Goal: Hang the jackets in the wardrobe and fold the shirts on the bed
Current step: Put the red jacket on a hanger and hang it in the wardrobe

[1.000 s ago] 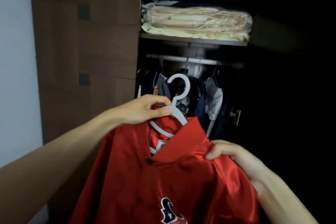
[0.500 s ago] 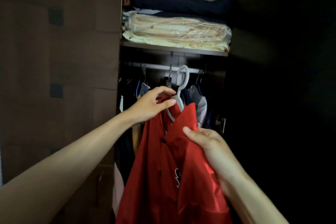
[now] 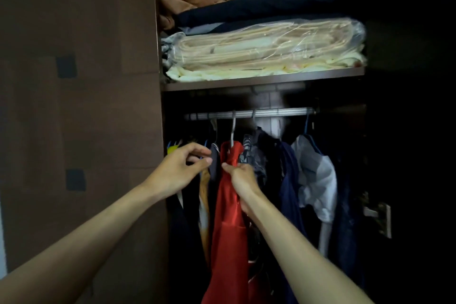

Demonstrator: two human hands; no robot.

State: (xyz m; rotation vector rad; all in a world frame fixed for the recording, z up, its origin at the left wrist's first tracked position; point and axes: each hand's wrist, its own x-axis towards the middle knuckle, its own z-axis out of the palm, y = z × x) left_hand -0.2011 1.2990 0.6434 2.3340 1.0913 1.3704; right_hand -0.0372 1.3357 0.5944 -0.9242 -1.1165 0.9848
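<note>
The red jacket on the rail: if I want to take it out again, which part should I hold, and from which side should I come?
Probably grip the white hanger by its neck, above the red jacket collar, coming from the front. The satin looks slippery and neighbouring clothes crowd both sides; the hook is over the rail.

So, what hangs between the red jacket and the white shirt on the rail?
In the head view, dark garments hang between the red jacket and the white shirt: a patterned one and a navy one.
</note>
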